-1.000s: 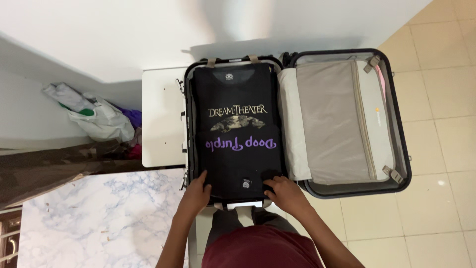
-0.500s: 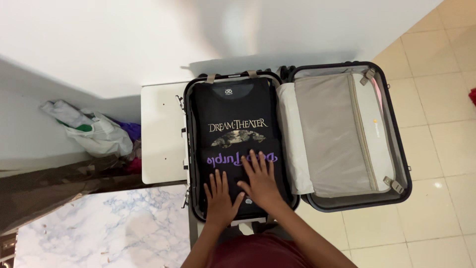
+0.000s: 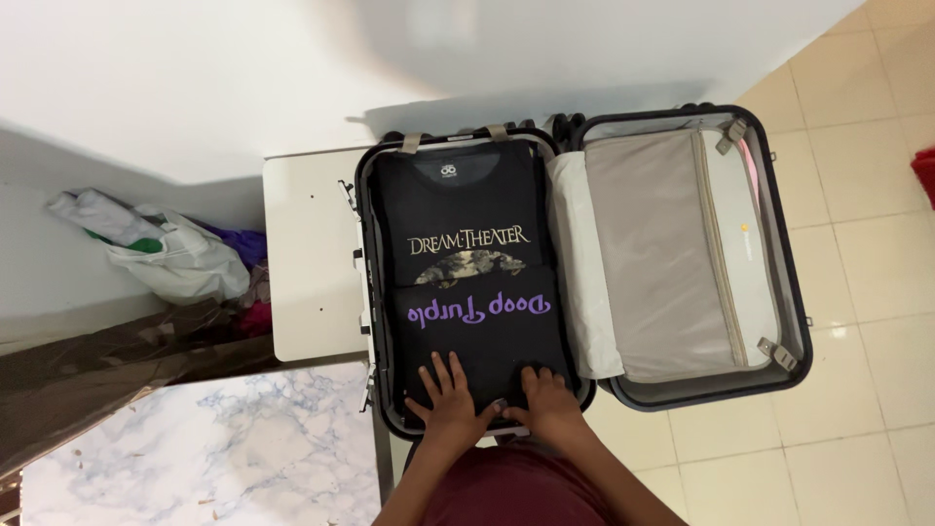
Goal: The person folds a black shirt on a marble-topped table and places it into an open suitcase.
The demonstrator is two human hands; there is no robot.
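**A:** Now your hands have slid back toward you. Half a second ago they lay side by side on the middle of the folded black shirt (image 3: 479,336), over the purple print. Left hand (image 3: 450,401) is flat with fingers spread on its near end; right hand (image 3: 547,397) sits at the near edge, fingers curled down by the shell rim.

**B:** Holding anything?

**A:** Left, no: open palm, only pressing. Right I can't tell. The fingertips dip out of sight at the shirt's edge, so tucking or gripping are both possible.

**B:** Where's the shirt?

**A:** In the left half of the open suitcase (image 3: 362,292), overlapping a second black shirt (image 3: 458,209) with pale print that lies farther in. My read: you're smoothing it down toward the near edge, and it looks settled.

**B:** What's unclear?

**A:** Whatever's under the shirts. The right half is closed off by a grey zipped divider (image 3: 672,253), contents hidden. Your forearms are cut by the bottom edge. Left of the case, a white bag (image 3: 166,255) on a heap of clothes; I can't make out the items.
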